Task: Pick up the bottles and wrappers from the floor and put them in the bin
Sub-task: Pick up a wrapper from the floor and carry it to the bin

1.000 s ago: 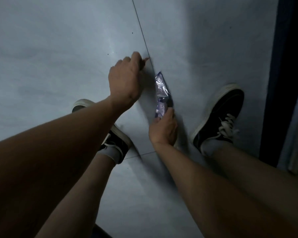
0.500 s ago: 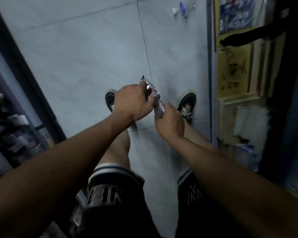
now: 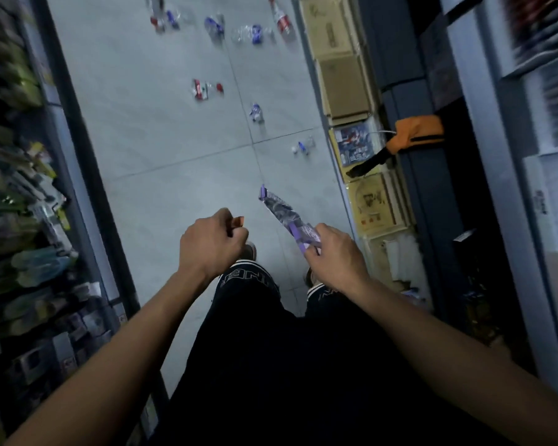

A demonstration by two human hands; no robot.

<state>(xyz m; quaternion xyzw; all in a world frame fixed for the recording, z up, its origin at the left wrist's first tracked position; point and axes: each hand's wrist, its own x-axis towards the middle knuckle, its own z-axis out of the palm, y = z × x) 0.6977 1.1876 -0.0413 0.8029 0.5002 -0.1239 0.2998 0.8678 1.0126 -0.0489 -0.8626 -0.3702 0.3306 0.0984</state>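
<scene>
The purple wrapper [image 3: 285, 217] is off the floor, pinched at its near end by the right hand [image 3: 334, 257], whose grip is closed on it; the free end sticks up toward 11 o'clock. The left hand [image 3: 210, 246] is curled, with something small and orange-brown [image 3: 238, 222] showing at its fingertips; whether its grip holds that is unclear. The step in hand looks like carrying the picked-up wrapper to the bin. No bin is in view, so the next move calls for finding it, then coming back for the rest. At 12 o'clock several bottles and wrappers lie scattered on the grey floor [image 3: 161, 130]: a red-and-white one [image 3: 202, 89], a small blue-and-clear one [image 3: 256, 112], another [image 3: 302, 149] near the right wall, more at the top edge. Motion blur smears them and the shelves [image 3: 20, 194] at 9 o'clock. The person's legs hide the floor below.
</scene>
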